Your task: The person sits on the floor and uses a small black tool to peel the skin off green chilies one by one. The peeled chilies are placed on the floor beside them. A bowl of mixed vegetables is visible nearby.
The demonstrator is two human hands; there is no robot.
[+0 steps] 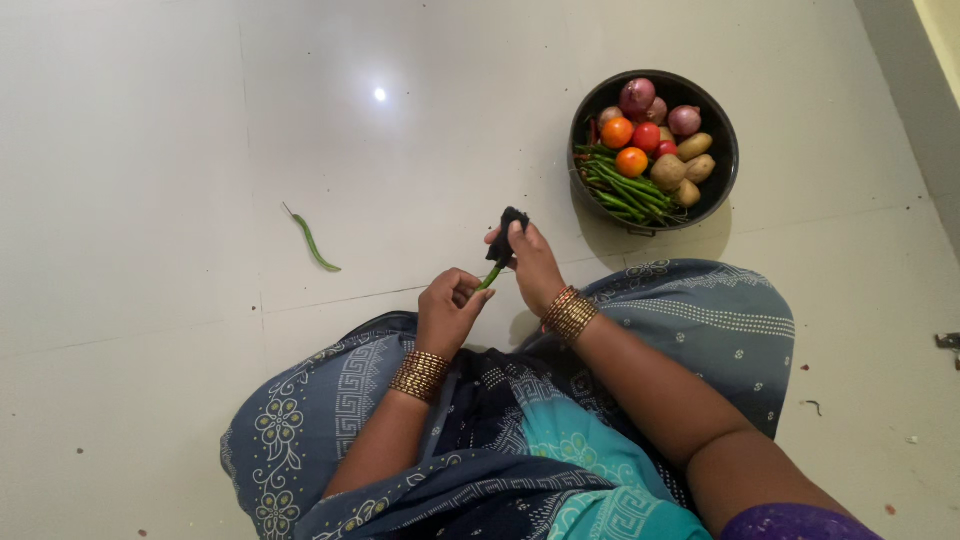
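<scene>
I sit on a pale tiled floor. My left hand (pixel 448 310) pinches one end of a green chilli (pixel 489 278). My right hand (pixel 533 264) holds a small black-handled tool (pixel 506 233) against the chilli's other end; its blade is hidden. Both wrists wear gold bangles. A second green chilli (pixel 313 243) lies alone on the floor to the left.
A round black bowl (pixel 722 170) stands on the floor at the upper right, holding onions, tomatoes, potatoes and several green chillies. My lap is covered by blue patterned cloth (pixel 700 320). A small dark object (pixel 948 341) lies at the right edge.
</scene>
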